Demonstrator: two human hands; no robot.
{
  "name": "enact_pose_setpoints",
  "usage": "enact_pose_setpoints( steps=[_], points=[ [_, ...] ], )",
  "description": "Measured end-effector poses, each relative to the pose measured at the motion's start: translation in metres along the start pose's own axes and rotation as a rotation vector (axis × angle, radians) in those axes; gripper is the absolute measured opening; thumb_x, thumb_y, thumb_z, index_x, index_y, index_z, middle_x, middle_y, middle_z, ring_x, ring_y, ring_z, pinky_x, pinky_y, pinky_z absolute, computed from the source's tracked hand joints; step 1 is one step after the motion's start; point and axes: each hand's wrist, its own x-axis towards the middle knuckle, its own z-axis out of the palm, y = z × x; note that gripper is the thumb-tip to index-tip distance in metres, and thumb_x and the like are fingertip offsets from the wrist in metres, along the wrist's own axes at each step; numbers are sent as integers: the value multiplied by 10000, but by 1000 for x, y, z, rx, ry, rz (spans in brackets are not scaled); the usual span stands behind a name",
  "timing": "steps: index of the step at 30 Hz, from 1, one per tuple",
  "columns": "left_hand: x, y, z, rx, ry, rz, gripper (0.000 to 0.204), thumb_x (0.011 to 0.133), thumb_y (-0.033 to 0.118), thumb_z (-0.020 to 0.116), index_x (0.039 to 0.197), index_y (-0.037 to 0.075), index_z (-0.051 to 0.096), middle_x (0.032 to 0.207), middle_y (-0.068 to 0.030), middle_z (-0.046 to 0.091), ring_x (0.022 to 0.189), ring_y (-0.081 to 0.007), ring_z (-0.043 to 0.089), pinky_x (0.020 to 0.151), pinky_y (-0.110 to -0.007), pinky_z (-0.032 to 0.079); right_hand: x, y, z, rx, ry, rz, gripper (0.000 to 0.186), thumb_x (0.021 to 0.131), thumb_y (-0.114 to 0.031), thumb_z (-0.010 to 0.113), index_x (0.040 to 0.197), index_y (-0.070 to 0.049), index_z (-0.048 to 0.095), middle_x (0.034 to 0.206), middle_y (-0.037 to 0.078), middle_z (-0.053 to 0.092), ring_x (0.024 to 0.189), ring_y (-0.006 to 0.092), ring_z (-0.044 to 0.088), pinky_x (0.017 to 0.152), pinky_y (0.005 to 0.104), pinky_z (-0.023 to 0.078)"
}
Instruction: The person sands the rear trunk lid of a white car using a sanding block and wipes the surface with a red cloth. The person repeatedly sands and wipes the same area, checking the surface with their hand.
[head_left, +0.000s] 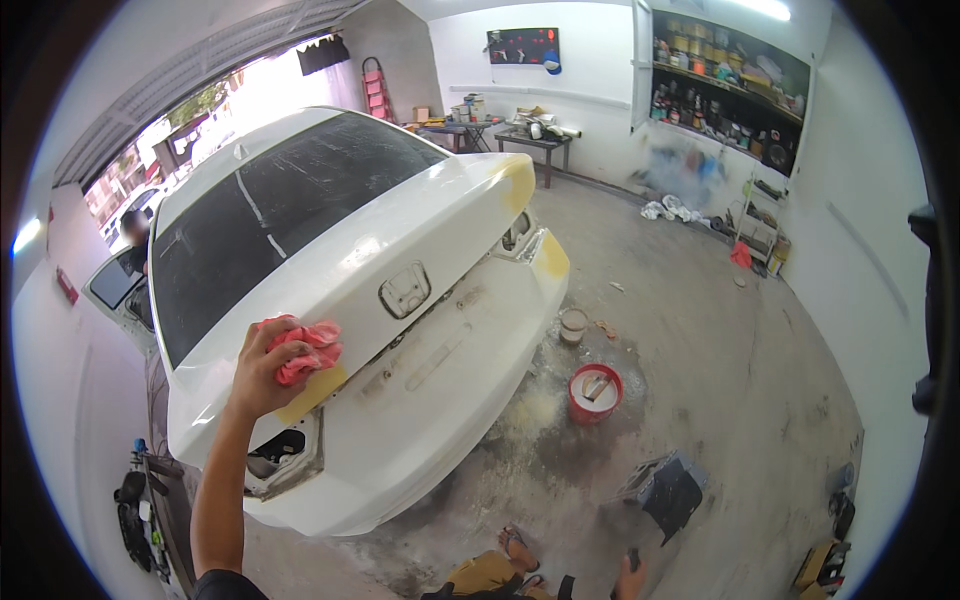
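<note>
**Red cloth pressed to the white car's boot lid**

Left hand (pixel 262 372) closed around a crumpled red cloth (pixel 305 350), holding it against the boot lid (pixel 400 240) of a white car (pixel 430 400), at the lid's left end. Just under the cloth, a yellowish patch (pixel 312 393) on the lid edge. Similar yellow patches at the lid's far corner and on the rear corner below it. The hole where the left tail lamp would sit (pixel 280 450) is open and dark; inside cannot be made out.

Right hand (pixel 630 578) low at the frame's bottom edge, mostly cut off; grip cannot be told. A dark thing stands just above it, too small to make out.

Containers: red bucket (pixel 595 393) on the concrete floor (pixel 700 330) beside the car's rear, with a pale flat piece lying in it; liquid level not clear. A smaller whitish tub (pixel 573 325) beyond it, contents not visible. Whitish spill on the floor between bucket and car.

Dark stool or crate (pixel 668 490) near the bucket, shape unclear. Sandalled foot (pixel 515 545) at bottom.

Farther out: wall shelves (pixel 730 85) packed with cans, too small to sort. Tables (pixel 520 135) with clutter at the back wall. A person's figure beyond the car's left side is blurred.
</note>
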Motion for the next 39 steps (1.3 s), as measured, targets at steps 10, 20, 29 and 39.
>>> enact_pose_setpoints(
  steps=[10,20,29,39],
  points=[
    [-9,-22,-13,-270,-359,146,507,592,115,842,1079,158,706,1338,-91,579,1198,-380,521,994,-467,491,-197,194,-102,-51,-20,612,543,938,-491,692,984,49,657,760,105,625,710,283,596,665,482,484],
    [-23,-66,-13,-511,-314,377,521,615,142,850,1111,167,691,1390,-98,553,1208,-398,522,1017,-495,457,-241,46,57,-125,324,370,654,888,-294,760,1422,-11,511,1305,224,528,1154,400,580,1014,461,471],
    [-25,-63,-11,-478,-228,378,439,664,161,878,1054,136,678,1362,-113,556,1206,-412,535,985,-495,490,-326,19,95,-113,384,378,648,854,-266,783,1400,-30,528,1242,229,529,1103,407,595,958,464,501],
    [14,-31,29,-432,-145,-110,440,696,87,799,1071,38,573,1278,-210,554,1188,-404,558,988,-481,486,-318,73,94,-308,34,539,618,862,-480,742,1249,-5,664,1194,226,703,1132,398,639,1026,499,471]
  ],
)
